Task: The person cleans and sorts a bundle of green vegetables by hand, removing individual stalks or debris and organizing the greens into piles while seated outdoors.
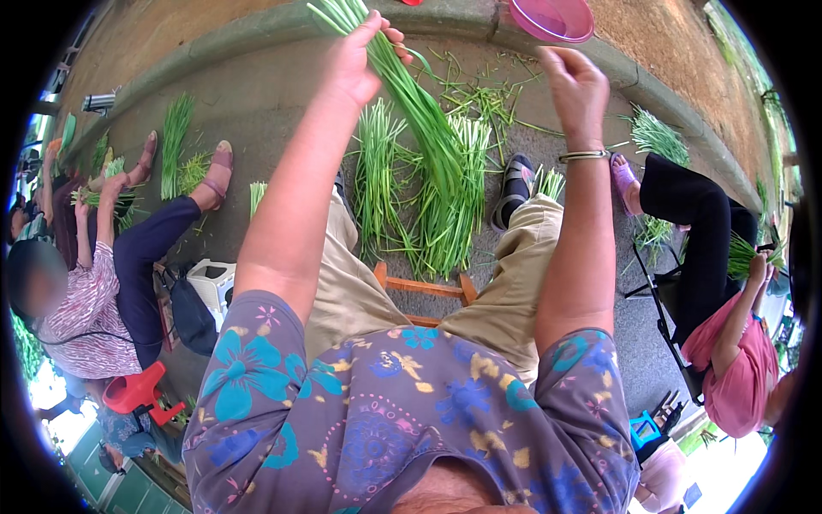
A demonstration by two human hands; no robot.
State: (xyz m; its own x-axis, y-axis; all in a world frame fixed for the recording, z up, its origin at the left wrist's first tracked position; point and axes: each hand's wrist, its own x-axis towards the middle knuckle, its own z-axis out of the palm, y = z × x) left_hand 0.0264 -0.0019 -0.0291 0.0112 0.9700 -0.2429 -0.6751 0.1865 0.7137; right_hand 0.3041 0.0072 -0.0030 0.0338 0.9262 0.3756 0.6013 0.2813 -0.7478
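Observation:
My left hand (366, 61) grips a bunch of long green garlic chives (417, 109), pale ends up beyond the thumb, leafy ends hanging toward the ground. My right hand (578, 90), with bangles at its wrist, is raised apart from the bunch, fingers curled together; I see nothing in them. It is nearest to a pink plastic basin (557, 19). Between my feet lie a pile of chives (379, 173) on the left and another pile (475, 154) on the right, partly behind the held bunch. Loose stalks and trimmings (481, 99) are scattered beyond them.
A concrete kerb (257, 38) curves across the far side. A wooden stool (424, 287) shows between my legs. A seated person (83, 308) at left and another (738, 366) at right handle green stalks. A red plastic chair (138, 392) and white stool (212, 283) stand at left.

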